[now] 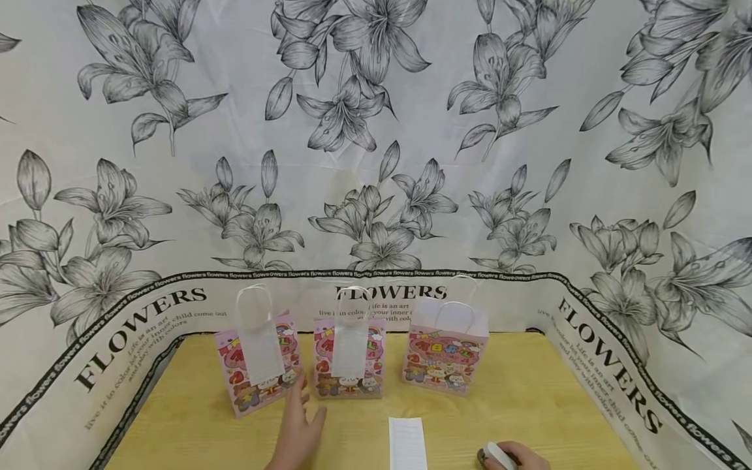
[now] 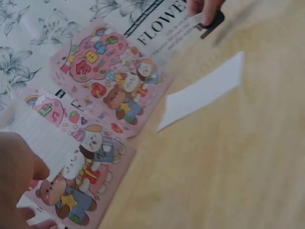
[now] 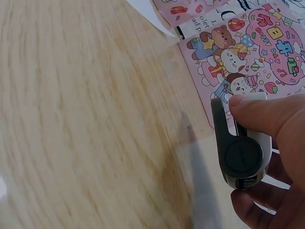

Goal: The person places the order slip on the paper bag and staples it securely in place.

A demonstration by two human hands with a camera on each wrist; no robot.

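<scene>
My left hand (image 1: 296,424) reaches up to the left pink gift bag (image 1: 237,391), its fingertips at the bag's lower right edge and the thumb held apart. A white paper strip (image 1: 261,356) hangs down this bag's front below the handle. Beside it stands the middle gift bag (image 1: 348,390), with a similar strip (image 1: 348,349) on its front. My right hand (image 1: 525,457) holds a small white and dark grey stapler (image 3: 242,155), thumb on its white side, low over the table.
The right gift bag (image 1: 444,358) stands upright, its cartoon front uncovered. A loose white paper strip (image 1: 407,444) lies on the wooden table (image 1: 352,437) between my hands. Flower-printed cloth (image 1: 405,254) surrounds the table at the back and sides.
</scene>
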